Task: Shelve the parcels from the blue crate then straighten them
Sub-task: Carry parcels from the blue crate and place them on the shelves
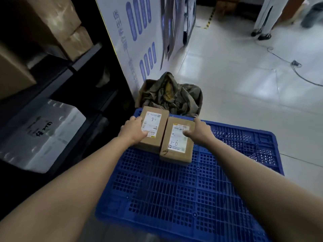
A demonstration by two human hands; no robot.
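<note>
Two small brown cardboard parcels with white labels lie side by side on the blue crate (174, 198), near its far left corner. My left hand (133, 130) grips the left parcel (154, 127) along its left edge, thumb on the label. My right hand (199, 131) grips the right parcel (178, 141) along its right edge, thumb on its label. Both parcels rest on the crate's perforated blue surface. The dark shelf unit (57, 81) stands to the left.
The shelf holds brown cartons (52, 23) above and a white foam box (42, 135) below. A crumpled camouflage cloth in a box (170, 95) sits just beyond the crate. White tiled floor with a cable (295, 64) lies right; a person's legs (264, 20) stand far back.
</note>
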